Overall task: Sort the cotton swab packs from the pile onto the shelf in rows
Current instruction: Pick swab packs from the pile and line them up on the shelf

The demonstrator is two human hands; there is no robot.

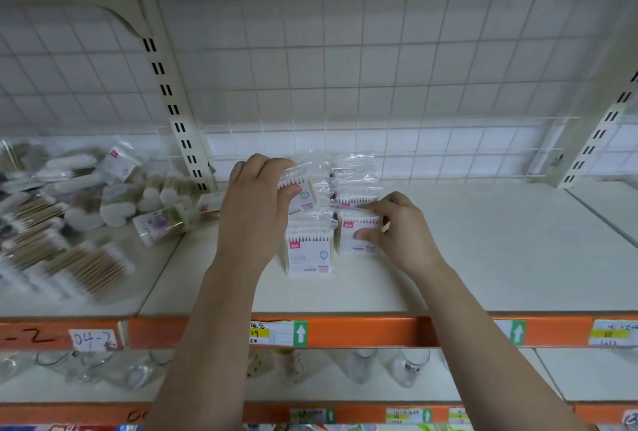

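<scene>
Both outstretched, left hand [257, 202] and right hand [402, 228] pinch packs [348, 245]

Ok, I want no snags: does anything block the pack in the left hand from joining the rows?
Nothing visible does. The left hand holds its pack right behind the placed packs; the right hand grips the front-right pack.

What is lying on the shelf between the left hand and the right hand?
Head view: sorted cotton swab packs lie between left hand and right hand.

The white shelf [483, 258] bears rows of cotton swab packs [308, 254] and a loose pile [69, 223] at left.
</scene>
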